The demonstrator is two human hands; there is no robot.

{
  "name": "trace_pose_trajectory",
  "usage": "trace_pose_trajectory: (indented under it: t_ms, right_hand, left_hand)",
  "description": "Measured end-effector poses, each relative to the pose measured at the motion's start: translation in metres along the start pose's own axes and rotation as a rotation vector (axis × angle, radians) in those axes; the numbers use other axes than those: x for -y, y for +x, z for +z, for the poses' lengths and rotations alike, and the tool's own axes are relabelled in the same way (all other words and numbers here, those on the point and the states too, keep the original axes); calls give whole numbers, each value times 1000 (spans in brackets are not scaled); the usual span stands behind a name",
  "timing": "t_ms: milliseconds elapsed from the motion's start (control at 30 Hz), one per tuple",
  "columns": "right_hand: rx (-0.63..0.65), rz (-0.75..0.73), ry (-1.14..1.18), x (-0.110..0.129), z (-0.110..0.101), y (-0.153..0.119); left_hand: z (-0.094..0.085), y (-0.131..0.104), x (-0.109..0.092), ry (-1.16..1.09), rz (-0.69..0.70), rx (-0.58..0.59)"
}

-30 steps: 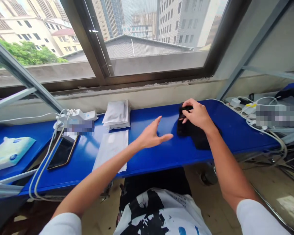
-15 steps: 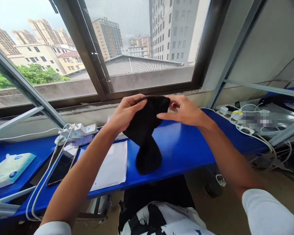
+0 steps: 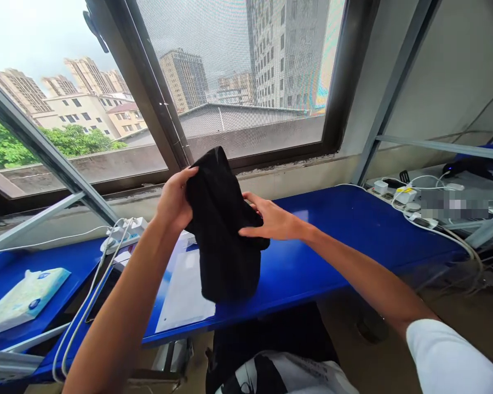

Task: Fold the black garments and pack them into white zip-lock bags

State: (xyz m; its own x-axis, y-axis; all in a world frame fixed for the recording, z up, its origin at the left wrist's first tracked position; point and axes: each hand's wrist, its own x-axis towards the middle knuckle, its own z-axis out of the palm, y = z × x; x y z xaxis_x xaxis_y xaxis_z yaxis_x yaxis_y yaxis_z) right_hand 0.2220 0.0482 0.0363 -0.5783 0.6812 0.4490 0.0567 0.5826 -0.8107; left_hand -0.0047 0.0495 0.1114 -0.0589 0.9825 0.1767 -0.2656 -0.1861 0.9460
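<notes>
At the near edge, the person's patterned shirt [image 3: 283,375] and dark trousers [image 3: 273,336] show below the blue table [image 3: 312,246]. On its near left part lies a flat whitish packet [image 3: 184,301]; whether it has anything inside cannot be told. Above the table, right of that packet and partly covering it from view, the black cloth [image 3: 228,241] hangs upright between the two hands, which are apart. The left hand [image 3: 175,202] is clamped on its upper left edge, while the right hand [image 3: 273,219] grips a fold at its right side, thumb in front. Far to the left, a soft tissue pack [image 3: 28,298] lies on a blue surface, its contents out of sight. Pale cables [image 3: 96,293] run between it and the table, up to a white power strip [image 3: 127,232]. Farther right are more plugs and cables [image 3: 405,194]. Beyond the far edge stands the window [image 3: 238,82], with buildings outside.
</notes>
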Motion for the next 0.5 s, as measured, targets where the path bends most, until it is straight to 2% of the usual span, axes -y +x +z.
trace_pose_trajectory:
  t_ms: [100,200,333,433,500]
  right_hand:
    - [-146,12,-46,-6,-16,-4]
    - [-154,54,-25,-5,-48,-8]
    - [-247,53,34,10,-77,-11]
    - [-309,4,117,34,-81,-9]
    - [-353,-8,120,51,-84,-8]
  left_hand:
    - [-11,10,1,46,166,-63]
    - [-21,15,-5,70,274,-99]
    - [-20,7,-13,105,265,-23]
    - [-13,-4,-19,185,216,80]
    - [-10,-9,-25,219,197,106]
